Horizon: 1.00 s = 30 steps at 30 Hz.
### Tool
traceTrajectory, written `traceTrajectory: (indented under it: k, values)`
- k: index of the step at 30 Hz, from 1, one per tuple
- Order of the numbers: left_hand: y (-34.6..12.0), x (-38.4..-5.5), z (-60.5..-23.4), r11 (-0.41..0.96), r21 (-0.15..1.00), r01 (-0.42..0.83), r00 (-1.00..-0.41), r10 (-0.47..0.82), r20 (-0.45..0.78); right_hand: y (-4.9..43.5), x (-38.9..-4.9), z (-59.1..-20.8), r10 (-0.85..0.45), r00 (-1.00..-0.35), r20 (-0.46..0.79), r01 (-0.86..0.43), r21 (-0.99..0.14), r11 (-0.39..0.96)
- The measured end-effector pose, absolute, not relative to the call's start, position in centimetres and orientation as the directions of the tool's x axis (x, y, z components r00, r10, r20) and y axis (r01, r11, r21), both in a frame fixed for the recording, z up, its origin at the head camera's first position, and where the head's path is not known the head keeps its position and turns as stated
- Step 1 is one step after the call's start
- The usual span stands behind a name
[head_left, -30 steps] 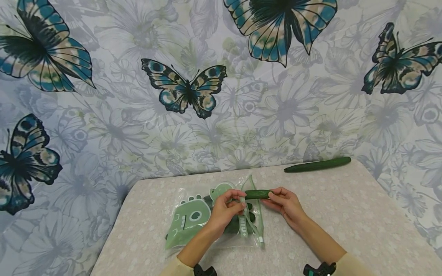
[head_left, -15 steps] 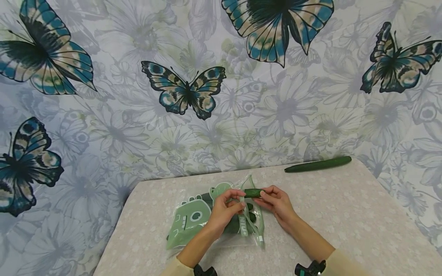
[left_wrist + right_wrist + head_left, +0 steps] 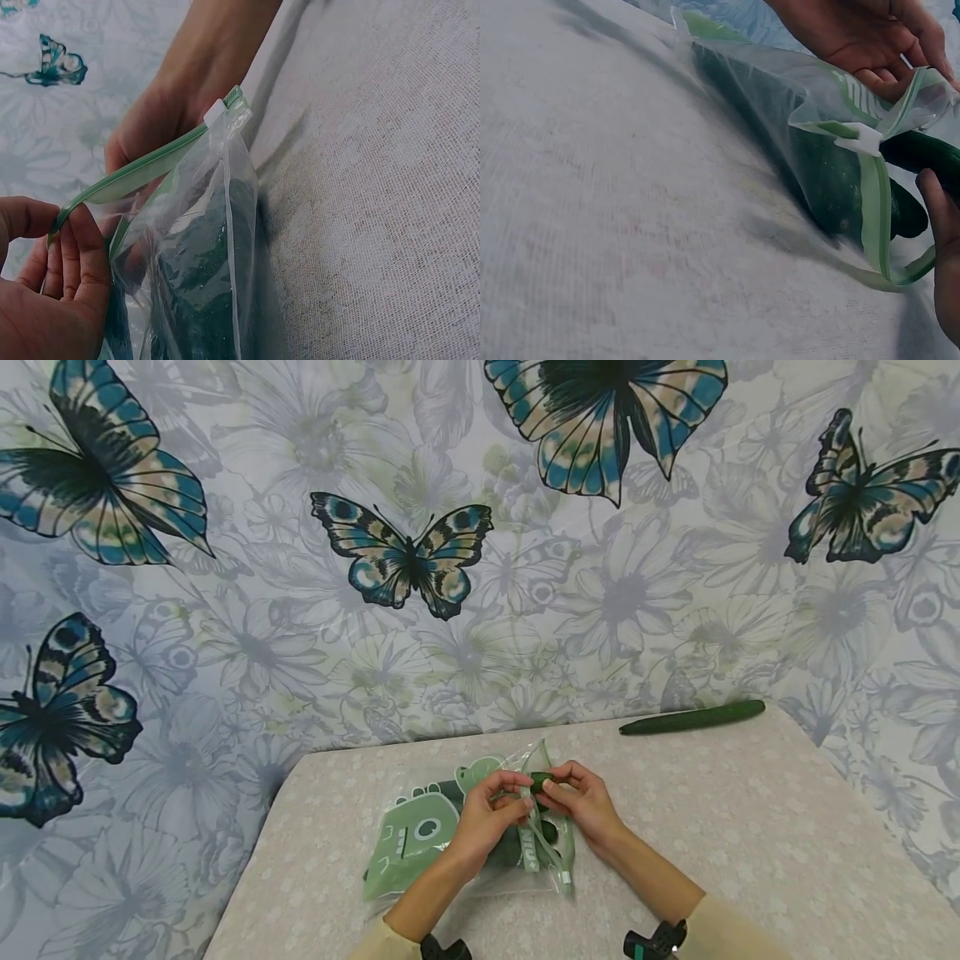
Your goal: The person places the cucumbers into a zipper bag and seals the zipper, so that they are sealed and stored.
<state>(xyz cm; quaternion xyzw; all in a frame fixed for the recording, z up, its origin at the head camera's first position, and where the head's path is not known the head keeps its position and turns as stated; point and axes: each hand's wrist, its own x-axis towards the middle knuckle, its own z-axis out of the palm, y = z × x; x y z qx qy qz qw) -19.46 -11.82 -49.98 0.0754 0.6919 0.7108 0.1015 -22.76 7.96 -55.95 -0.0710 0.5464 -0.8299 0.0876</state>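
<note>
A clear zip bag [image 3: 420,852] with green cartoon print lies on the table, its mouth facing right. My left hand [image 3: 491,814] pinches the bag's green zip edge [image 3: 139,166] between thumb and fingers, keeping the mouth apart. My right hand [image 3: 588,806] grips the end of a cucumber [image 3: 540,782]; most of its length is inside the bag. Below it in the right wrist view, more cucumbers [image 3: 829,187] fill the bag, one end poking out at the opening. A white slider [image 3: 862,140] sits at one end of the zip.
Another cucumber [image 3: 693,718] lies at the table's back edge, right of the bag. A pale patterned cloth covers the table [image 3: 720,802]. Behind it hangs a floral backdrop [image 3: 622,602] with printed butterflies.
My right hand has moved left, sliding the cucumber deeper into the bag, so only a short end shows. The left hand has kept its hold on the bag's edge.
</note>
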Motion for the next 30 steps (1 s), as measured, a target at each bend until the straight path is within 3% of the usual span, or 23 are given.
traceTrajectory:
  k: [3, 7, 13, 22, 30]
  values:
    - [-11.8, -19.6, -50.0, -0.021, 0.999, -0.041, -0.968, 0.248, -0.034, 8.0, -23.0, -56.1, -0.2, -0.975, 0.1, -0.038, -0.956, -0.292]
    - [-11.7, -19.8, -50.1, -0.017, 0.999, -0.042, -0.968, 0.249, -0.036, 8.5, -23.6, -56.1, -0.16, -0.967, 0.197, -0.189, -0.98, -0.06]
    - [-11.6, -19.9, -50.3, -0.005, 0.999, -0.053, -0.966, 0.253, -0.05, 9.1, -24.0, -56.1, -0.213, -0.952, 0.22, -0.258, -0.951, 0.17]
    - [-11.6, -20.1, -50.5, -0.01, 0.998, -0.07, -0.963, 0.263, -0.065, 9.1, -23.9, -56.0, -0.31, -0.933, 0.185, -0.243, -0.957, 0.158]
    - [-11.5, -20.1, -50.5, -0.021, 0.997, -0.078, -0.963, 0.261, -0.07, 8.3, -24.2, -56.3, -0.289, -0.929, 0.229, -0.316, -0.898, 0.305]
